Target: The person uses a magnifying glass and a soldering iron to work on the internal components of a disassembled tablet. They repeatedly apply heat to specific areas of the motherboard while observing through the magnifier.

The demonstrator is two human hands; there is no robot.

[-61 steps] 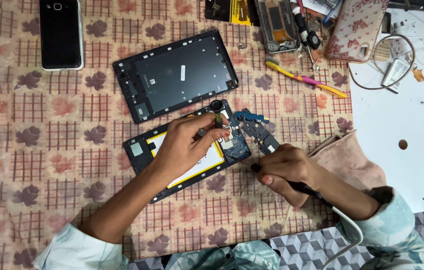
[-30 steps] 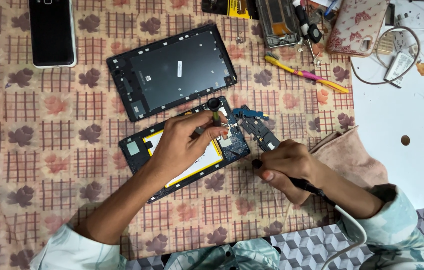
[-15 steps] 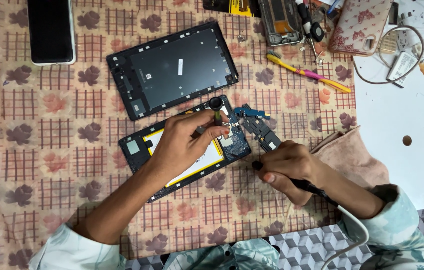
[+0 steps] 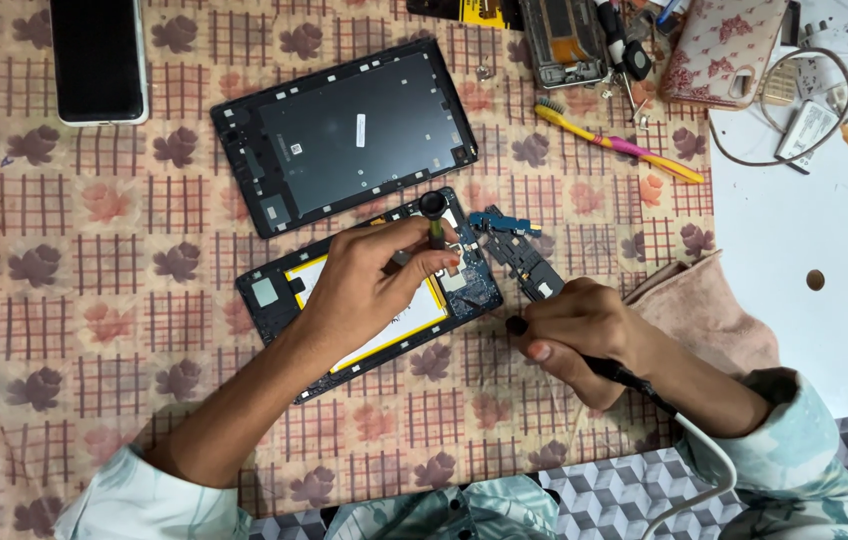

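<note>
An opened tablet body (image 4: 279, 295) with a yellow-edged battery and a blue circuit board lies in the middle of the patterned cloth. My left hand (image 4: 369, 285) rests on it and grips a small screwdriver (image 4: 434, 215) with a round black cap, tip down on the board. Beside the tablet's right end, my right hand (image 4: 574, 330) is closed around a black corded tool (image 4: 634, 385); its cable runs off toward the bottom edge. A small dark part with blue connectors (image 4: 514, 250) lies between the hands.
The tablet's black back cover (image 4: 344, 135) lies above. A black phone (image 4: 99, 60) is at top left. A yellow-pink toothbrush (image 4: 619, 145), a floral phone case (image 4: 724, 45), cables and small parts crowd the top right. A pink cloth (image 4: 704, 315) sits by the white table edge.
The view has shifted slightly. Both hands stay at the tablet's right end, the left on the screwdriver, the right on the corded tool.
</note>
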